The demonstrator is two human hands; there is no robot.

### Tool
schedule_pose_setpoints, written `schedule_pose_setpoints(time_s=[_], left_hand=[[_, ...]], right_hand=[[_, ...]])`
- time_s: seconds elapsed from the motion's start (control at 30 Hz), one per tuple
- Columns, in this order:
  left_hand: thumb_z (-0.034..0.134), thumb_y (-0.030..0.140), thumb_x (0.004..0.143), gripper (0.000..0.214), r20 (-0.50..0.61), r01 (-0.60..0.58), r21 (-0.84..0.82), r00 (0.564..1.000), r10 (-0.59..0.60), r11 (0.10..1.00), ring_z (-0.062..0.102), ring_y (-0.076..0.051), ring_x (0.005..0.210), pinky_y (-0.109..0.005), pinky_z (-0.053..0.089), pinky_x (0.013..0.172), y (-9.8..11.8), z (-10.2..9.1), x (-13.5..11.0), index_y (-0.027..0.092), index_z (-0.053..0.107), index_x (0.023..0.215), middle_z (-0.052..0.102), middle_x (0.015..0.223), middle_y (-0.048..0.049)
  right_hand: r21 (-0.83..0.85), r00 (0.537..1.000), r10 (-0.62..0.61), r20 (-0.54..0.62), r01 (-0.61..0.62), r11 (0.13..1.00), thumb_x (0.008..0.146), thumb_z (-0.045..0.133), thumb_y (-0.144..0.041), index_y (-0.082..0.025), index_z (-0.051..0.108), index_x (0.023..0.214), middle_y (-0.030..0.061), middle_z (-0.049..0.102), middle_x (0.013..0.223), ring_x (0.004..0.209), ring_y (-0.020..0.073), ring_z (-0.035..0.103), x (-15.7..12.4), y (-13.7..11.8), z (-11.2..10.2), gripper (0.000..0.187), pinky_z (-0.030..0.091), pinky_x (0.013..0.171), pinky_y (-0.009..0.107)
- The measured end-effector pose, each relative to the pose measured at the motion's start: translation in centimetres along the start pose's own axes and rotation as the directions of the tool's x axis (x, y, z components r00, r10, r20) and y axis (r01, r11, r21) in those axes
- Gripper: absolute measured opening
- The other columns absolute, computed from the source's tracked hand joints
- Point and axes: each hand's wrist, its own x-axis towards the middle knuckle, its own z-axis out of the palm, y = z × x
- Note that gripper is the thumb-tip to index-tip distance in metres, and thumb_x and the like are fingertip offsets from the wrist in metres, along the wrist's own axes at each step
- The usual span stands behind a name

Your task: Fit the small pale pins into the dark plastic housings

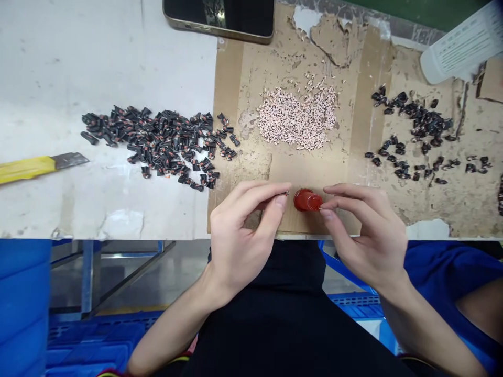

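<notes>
My left hand pinches a small dark part between thumb and forefinger. My right hand has its fingertips drawn together beside a small red plastic cap, which lies on its side on the cardboard between my hands. Whether those right fingertips hold anything is too small to tell. Farther off lie a long heap of black-and-red parts, a mound of tiny pale pink pieces, and scattered dark pieces.
A yellow utility knife lies at the left on the white bench. Torn cardboard covers the bench's right part. A phone and a white plastic bottle stand beyond. Blue crates sit below the front edge.
</notes>
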Motion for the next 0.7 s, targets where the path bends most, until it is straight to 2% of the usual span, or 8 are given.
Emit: schedule_pose_setpoints(time_s=[0.03, 0.1, 0.17, 0.23, 0.3, 0.4, 0.53, 0.7], left_hand=[[0.071, 0.008, 0.095, 0.019, 0.018, 0.044, -0.036, 0.999, -0.043, 0.998, 0.075, -0.009, 0.091, -0.015, 0.061, 0.082, 0.2, 0.0, 0.1, 0.019, 0.081, 0.106, 0.079, 0.105, -0.0011], [0.071, 0.012, 0.096, 0.015, 0.103, 0.206, -0.168, 0.976, -0.191, 0.964, 0.076, -0.007, 0.084, -0.012, 0.062, 0.078, 0.8, 0.1, 0.3, 0.02, 0.082, 0.104, 0.08, 0.099, 0.0004], [0.074, 0.016, 0.095, 0.012, 0.23, 0.385, -0.307, 0.917, -0.324, 0.871, 0.076, -0.006, 0.076, -0.011, 0.062, 0.073, 1.2, 0.4, 0.5, 0.021, 0.081, 0.103, 0.08, 0.091, 0.0022], [0.077, 0.018, 0.093, 0.009, 0.321, 0.486, -0.393, 0.868, -0.379, 0.78, 0.077, -0.006, 0.073, -0.011, 0.063, 0.071, 1.6, 0.7, 0.7, 0.021, 0.081, 0.101, 0.081, 0.086, 0.0032], [0.079, 0.017, 0.091, 0.009, 0.361, 0.511, -0.429, 0.853, -0.378, 0.745, 0.078, -0.007, 0.074, -0.012, 0.064, 0.072, 1.7, 0.9, 0.8, 0.021, 0.08, 0.1, 0.083, 0.088, 0.0026], [0.078, 0.012, 0.089, 0.013, 0.355, 0.486, -0.422, 0.865, -0.354, 0.765, 0.079, -0.01, 0.073, -0.015, 0.067, 0.07, 1.8, 1.0, 0.9, 0.021, 0.08, 0.099, 0.084, 0.09, 0.0003], [0.077, 0.011, 0.088, 0.015, 0.347, 0.482, -0.383, 0.866, -0.361, 0.788, 0.08, -0.014, 0.071, -0.02, 0.069, 0.066, 1.8, 0.9, 0.9, 0.02, 0.078, 0.1, 0.084, 0.088, -0.002], [0.078, 0.011, 0.087, 0.015, 0.353, 0.492, -0.382, 0.86, -0.369, 0.782, 0.079, -0.013, 0.07, -0.019, 0.069, 0.067, 1.9, 0.9, 0.8, 0.019, 0.077, 0.1, 0.082, 0.084, -0.0015]], right_hand=[[0.067, 0.999, 0.046, -0.011, -0.045, 0.997, 0.089, 0.075, -0.006, -0.021, 0.071, 0.102, 0.008, 0.075, 0.114, 0.108, 0.0227, 0.07, 0.1, -0.2, -0.1, 0.02, 0.056, 0.097, 0.041], [0.249, 0.988, 0.151, -0.025, -0.14, 0.958, 0.09, 0.073, -0.006, -0.022, 0.072, 0.099, 0.0059, 0.075, 0.111, 0.109, 0.0209, 0.071, 0.4, -0.7, -0.5, 0.018, 0.057, 0.097, 0.038], [0.433, 0.969, 0.248, 0.003, -0.225, 0.873, 0.093, 0.071, -0.007, -0.023, 0.073, 0.099, 0.0038, 0.075, 0.109, 0.104, 0.0175, 0.073, 0.7, -1.4, -0.8, 0.017, 0.061, 0.093, 0.033], [0.545, 0.949, 0.309, 0.059, -0.29, 0.787, 0.095, 0.07, -0.009, -0.024, 0.073, 0.099, 0.0017, 0.077, 0.107, 0.099, 0.0142, 0.075, 1.0, -2.1, -0.9, 0.016, 0.063, 0.09, 0.027], [0.588, 0.938, 0.335, 0.094, -0.323, 0.741, 0.096, 0.07, -0.01, -0.025, 0.074, 0.099, 0.0, 0.078, 0.107, 0.098, 0.0124, 0.076, 1.2, -2.5, -0.9, 0.016, 0.063, 0.09, 0.023], [0.596, 0.937, 0.336, 0.098, -0.326, 0.734, 0.096, 0.07, -0.01, -0.026, 0.074, 0.097, -0.0009, 0.079, 0.104, 0.103, 0.0129, 0.076, 1.3, -2.9, -0.9, 0.017, 0.064, 0.089, 0.021], [0.592, 0.937, 0.333, 0.108, -0.33, 0.736, 0.095, 0.071, -0.01, -0.027, 0.075, 0.099, -0.0003, 0.079, 0.104, 0.104, 0.0142, 0.077, 1.2, -3.0, -1.0, 0.018, 0.065, 0.089, 0.022], [0.566, 0.952, 0.285, 0.114, -0.298, 0.769, 0.094, 0.071, -0.008, -0.027, 0.075, 0.102, 0.0023, 0.078, 0.106, 0.103, 0.0182, 0.077, 1.1, -2.8, -0.9, 0.021, 0.066, 0.087, 0.029]])
